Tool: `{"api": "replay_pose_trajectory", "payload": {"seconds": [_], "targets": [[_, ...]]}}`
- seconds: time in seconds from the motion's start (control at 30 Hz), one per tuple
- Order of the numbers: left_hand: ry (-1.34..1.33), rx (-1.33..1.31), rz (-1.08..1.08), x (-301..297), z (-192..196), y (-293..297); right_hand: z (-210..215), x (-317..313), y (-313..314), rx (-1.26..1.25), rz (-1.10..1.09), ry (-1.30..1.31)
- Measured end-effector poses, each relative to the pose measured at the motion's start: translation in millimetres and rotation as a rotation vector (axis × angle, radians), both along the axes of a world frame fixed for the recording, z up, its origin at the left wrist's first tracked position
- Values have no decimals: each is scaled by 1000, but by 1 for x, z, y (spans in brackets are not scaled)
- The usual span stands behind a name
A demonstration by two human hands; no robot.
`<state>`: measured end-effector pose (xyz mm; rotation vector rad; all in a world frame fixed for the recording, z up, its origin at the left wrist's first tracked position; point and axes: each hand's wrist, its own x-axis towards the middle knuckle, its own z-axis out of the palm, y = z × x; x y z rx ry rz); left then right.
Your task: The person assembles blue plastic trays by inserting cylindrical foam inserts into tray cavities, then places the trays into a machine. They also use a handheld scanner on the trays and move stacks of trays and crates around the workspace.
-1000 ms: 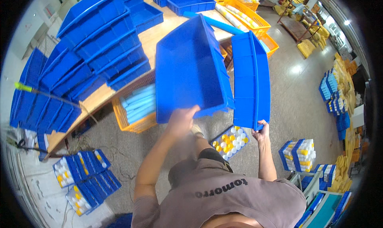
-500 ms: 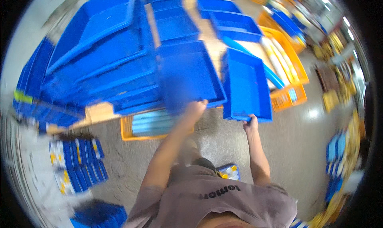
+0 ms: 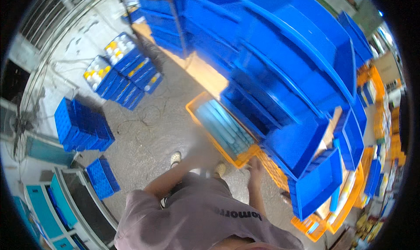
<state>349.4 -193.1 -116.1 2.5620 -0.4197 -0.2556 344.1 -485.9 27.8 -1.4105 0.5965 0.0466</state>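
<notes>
Head view looks steeply down over the person's grey shirt (image 3: 197,219) at the lower centre of the frame, both bare forearms reaching up and forward from it. Left hand (image 3: 199,151) is motion-blurred just left of the orange crate (image 3: 197,108) in the middle of the picture; whether its grip is released or clenched cannot be told. Right hand (image 3: 255,164) sits at the near corner of that crate, below its lower right edge, also smeared, fingers apparently free of any load, but its grip cannot be read with certainty. Inside the orange crate lie pale blue-white tubes (image 3: 223,127) side by side. Above and to the right of it, filling the upper right of the frame, rises a leaning stack of large blue plastic bins (image 3: 297,75) resting on a wooden surface (image 3: 201,71), with two more blue bins (image 3: 317,184) tilted at the lower right, close beside the right hand but apart from it. More orange crates (image 3: 350,206) show at the far right edge. On the concrete floor (image 3: 148,127), upper left, stand blue trays with yellow-and-white items (image 3: 118,66); a stack of blue crates (image 3: 83,125) sits at the left, and a smaller blue crate (image 3: 103,178) lower left. One light shoe (image 3: 175,158) shows between the arms
</notes>
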Motion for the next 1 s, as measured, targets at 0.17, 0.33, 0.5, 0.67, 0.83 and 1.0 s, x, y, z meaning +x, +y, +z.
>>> {"api": "replay_pose_trajectory", "payload": {"seconds": [0.17, 0.33, 0.5, 0.67, 0.83, 1.0], "targets": [[383, 298, 419, -89, -40, 191, 133, 210, 224, -678, 481, -1083], [559, -93, 965, -160, -61, 292, 319, 421, 395, -1092, -112, -1600], [423, -376, 1529, -263, -160, 341, 370, 545, 450, -1395, 28, -1180], [35, -1050, 1713, -362, -214, 381, 393, 597, 446, -1828, -393, -793], [865, -790, 1979, -371, -195, 464, 412, 493, 540, -975, 353, -1425], [360, -1308, 2049, -307, -154, 589, 225, 343, 708, -678, 1864, -368]]}}
